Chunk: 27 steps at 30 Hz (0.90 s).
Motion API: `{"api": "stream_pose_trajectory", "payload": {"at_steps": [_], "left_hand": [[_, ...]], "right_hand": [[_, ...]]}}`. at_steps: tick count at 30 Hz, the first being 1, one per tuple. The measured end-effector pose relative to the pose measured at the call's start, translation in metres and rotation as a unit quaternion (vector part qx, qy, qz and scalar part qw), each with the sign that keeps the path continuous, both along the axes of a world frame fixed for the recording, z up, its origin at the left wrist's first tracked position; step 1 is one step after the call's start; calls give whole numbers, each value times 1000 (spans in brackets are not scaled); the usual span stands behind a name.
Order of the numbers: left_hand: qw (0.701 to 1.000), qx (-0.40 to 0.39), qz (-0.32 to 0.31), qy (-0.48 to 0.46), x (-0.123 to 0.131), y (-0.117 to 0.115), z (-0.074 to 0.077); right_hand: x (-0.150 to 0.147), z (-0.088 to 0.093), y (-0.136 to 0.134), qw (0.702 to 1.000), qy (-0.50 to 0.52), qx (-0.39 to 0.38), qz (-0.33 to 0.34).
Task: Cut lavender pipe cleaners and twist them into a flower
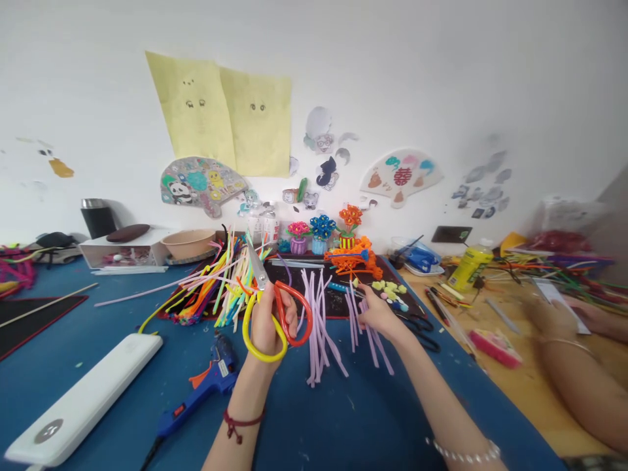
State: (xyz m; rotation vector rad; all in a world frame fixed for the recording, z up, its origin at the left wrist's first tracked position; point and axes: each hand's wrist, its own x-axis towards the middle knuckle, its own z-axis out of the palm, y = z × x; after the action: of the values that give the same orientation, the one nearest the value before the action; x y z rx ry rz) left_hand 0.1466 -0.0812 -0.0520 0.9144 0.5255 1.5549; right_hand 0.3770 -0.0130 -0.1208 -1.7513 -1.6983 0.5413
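Observation:
My left hand (267,322) is closed round a pair of scissors (275,307) with one yellow and one red handle loop, blades pointing up and away. My right hand (375,315) pinches a small bundle of lilac pipe cleaners (366,327) lying on the blue table. A larger pile of lilac pipe cleaners (318,320) lies between my two hands. Behind the scissors spreads a heap of mixed-colour pipe cleaners (216,288).
A blue glue gun (206,386) and a long white box (83,399) lie at the left. Pipe-cleaner flower pots (321,235) and an orange piece (356,261) stand at the back. Another person's arm (574,366) rests at the right, near a yellow bottle (470,265) and black scissors (424,327).

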Motion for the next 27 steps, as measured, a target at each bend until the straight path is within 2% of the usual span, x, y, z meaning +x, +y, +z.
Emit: {"api": "stream_pose_trajectory", "payload": {"at_steps": [7, 11, 14, 17, 19, 21, 24, 27], "left_hand": [[1000, -14, -1, 5, 2, -4, 1], [996, -35, 25, 74, 6, -1, 0], [986, -52, 33, 153, 15, 1, -5], [971, -58, 12, 232, 28, -2, -15], [963, -45, -26, 264, 36, -6, -22], [960, -14, -68, 270, 41, -11, -28], [952, 19, -117, 281, 44, -18, -31], [935, 25, -136, 327, 42, -21, -30]], "right_hand": [[-2, 7, 12, 996, 75, 45, -21], [-2, 19, 10, 991, 89, 89, -36], [-2, 28, -12, 988, 120, 94, -28], [-17, 35, -50, 951, 291, 1, 101], [-34, 37, -76, 921, 340, -45, 186], [-51, 36, -97, 893, 368, -57, 252], [-66, 30, -114, 896, 382, -34, 222], [-67, 22, -119, 919, 351, -14, 176]]}}
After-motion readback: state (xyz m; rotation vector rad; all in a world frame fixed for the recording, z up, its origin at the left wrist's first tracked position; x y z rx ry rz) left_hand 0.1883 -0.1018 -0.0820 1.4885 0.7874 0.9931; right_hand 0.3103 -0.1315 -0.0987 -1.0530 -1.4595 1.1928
